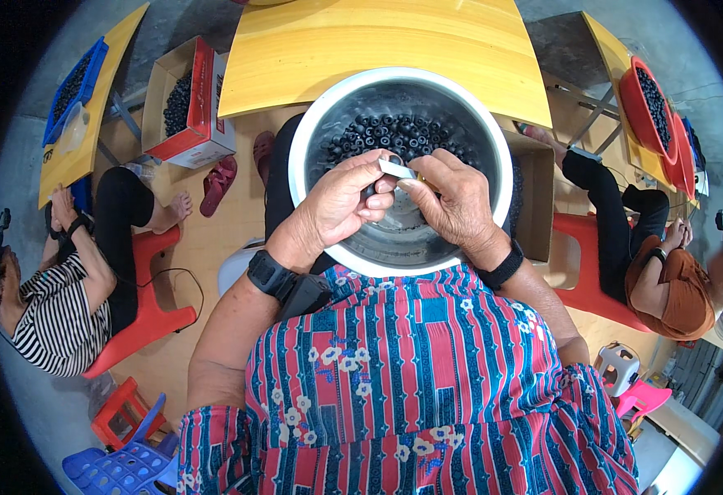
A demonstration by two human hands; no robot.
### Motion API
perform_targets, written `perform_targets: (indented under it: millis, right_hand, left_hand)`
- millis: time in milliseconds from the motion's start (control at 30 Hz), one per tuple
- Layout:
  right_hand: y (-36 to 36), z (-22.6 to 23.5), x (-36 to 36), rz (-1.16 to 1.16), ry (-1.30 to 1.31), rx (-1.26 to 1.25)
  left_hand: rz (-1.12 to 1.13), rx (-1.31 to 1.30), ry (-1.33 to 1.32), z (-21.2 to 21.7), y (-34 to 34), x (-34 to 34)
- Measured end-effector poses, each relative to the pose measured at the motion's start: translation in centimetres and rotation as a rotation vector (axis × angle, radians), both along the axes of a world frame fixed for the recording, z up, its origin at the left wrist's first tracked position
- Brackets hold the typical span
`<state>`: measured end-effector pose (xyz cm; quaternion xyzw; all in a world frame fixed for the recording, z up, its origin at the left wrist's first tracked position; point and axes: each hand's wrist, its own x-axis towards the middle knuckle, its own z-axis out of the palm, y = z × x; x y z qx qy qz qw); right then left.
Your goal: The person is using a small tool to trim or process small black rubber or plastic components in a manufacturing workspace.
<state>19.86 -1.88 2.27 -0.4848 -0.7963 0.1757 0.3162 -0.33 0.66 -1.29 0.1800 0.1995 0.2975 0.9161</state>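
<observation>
Above a metal basin [301, 157] on my lap, my two hands meet. My left hand [341, 198] pinches a small black round part [394, 159] between thumb and forefinger; something dark also shows between its curled fingers. My right hand [454, 198] is closed on a short flat metal blade [397, 170], whose handle is mostly hidden in the fist. The blade lies against the black part at my left fingertips. Below my hands, many small black hollow parts [370, 132] are heaped at the far side of the basin.
A yellow table [378, 49] stands just beyond the basin. Cardboard boxes stand to the left [200, 124] and right [535, 198]. Co-workers sit on red chairs on both sides, by tables with a blue tray [77, 91] and red basins [649, 111]. Slippers [217, 186] lie on the floor.
</observation>
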Motion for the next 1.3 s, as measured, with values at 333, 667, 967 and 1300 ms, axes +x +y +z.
perform_targets:
  millis: [333,667,967,1300]
  right_hand:
    - [0.9,-0.3,0.6,-0.087,0.156,-0.238]
    - [0.7,-0.7,0.6,-0.053,0.457,-0.236]
    - [-0.2,-0.1,-0.2,0.042,0.138,-0.076]
    - [-0.5,0.1,-0.2,0.041,-0.034,0.023]
  left_hand:
    - [-0.028,0.054,-0.020,0.1,-0.2,0.1]
    - [0.010,0.058,0.060,0.3,-0.2,0.4]
    - [0.088,-0.023,0.087,0.4,-0.4,0.5]
    - [0.089,-0.025,0.076,-0.5,-0.2,0.2]
